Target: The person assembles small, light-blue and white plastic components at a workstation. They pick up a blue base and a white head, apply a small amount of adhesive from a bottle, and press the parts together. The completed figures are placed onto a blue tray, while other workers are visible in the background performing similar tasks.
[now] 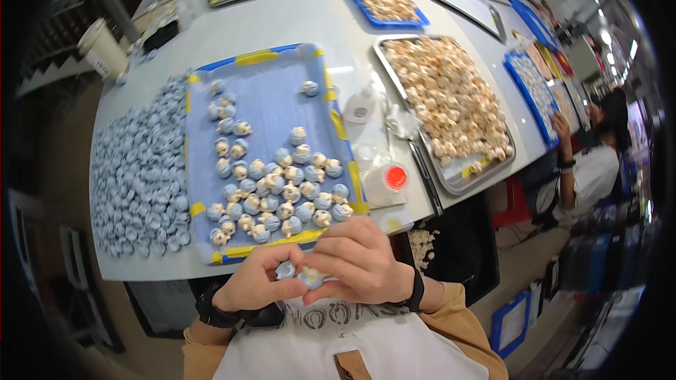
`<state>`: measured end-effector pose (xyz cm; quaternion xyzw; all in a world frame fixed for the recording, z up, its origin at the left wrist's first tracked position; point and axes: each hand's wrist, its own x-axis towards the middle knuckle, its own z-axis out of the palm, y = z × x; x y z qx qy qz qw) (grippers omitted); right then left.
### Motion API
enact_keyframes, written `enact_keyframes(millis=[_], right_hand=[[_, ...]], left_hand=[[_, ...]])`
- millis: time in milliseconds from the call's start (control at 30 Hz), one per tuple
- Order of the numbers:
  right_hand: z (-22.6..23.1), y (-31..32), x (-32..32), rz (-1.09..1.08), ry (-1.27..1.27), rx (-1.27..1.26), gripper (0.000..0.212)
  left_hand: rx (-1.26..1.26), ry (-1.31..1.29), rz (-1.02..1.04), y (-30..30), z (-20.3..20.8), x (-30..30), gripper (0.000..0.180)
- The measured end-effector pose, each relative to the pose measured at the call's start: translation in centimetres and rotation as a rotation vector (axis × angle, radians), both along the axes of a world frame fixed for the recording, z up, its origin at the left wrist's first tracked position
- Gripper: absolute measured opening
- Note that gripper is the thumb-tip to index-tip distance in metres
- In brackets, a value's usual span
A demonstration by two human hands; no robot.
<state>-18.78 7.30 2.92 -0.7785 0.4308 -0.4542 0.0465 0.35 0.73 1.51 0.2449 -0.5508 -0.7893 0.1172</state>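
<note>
Close to my body, just off the table's front edge, my two hands meet. My left hand point(262, 280) pinches a small light-blue shell piece point(284, 270) between thumb and fingers. Beside it, my right hand point(360, 260) has its fingers curled round a small cream-and-blue doll head point(312, 278), partly hidden by the fingers. Beyond my hands lies a blue-lined tray point(274, 91) edged with yellow tape. Several cream doll heads with blue caps point(271, 183) sit in it, mostly toward the near side. Left of the tray spreads a heap of light-blue shell pieces point(141, 176).
A metal tray point(468, 184) of cream heads stands at right. Between the trays are a white squeeze bottle point(360, 104), a red-lidded jar point(384, 184), crumpled tissue point(403, 124) and a dark slim tool point(426, 177). A cream tumbler point(103, 51) stands far left; another person point(591, 176) sits at right.
</note>
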Motion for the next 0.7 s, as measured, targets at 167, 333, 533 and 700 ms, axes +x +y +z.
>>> enact_keyframes(millis=[167, 333, 533, 700], right_hand=[[-0.7, 0.8, 0.1, -0.034, -0.065, -0.023, 0.046], [-1.4, 1.0, 0.0, -0.04, -0.138, 0.02, 0.05], [-0.3, 2.2, -2.2, 0.061, -0.346, 0.126, 0.052], [0.4, 5.8, -10.4, -0.697, -0.318, -0.01, 0.026]], left_hand=[[-0.018, 0.004, 0.014, 0.1, 0.4, -0.2, 0.026], [-0.062, -0.056, -0.015, -0.2, 0.7, -0.6, 0.024], [-0.152, -0.174, -0.025, -1.0, 1.5, -0.6, 0.022], [-0.493, -0.393, 0.069, -5.5, 4.7, -0.2, 0.024]])
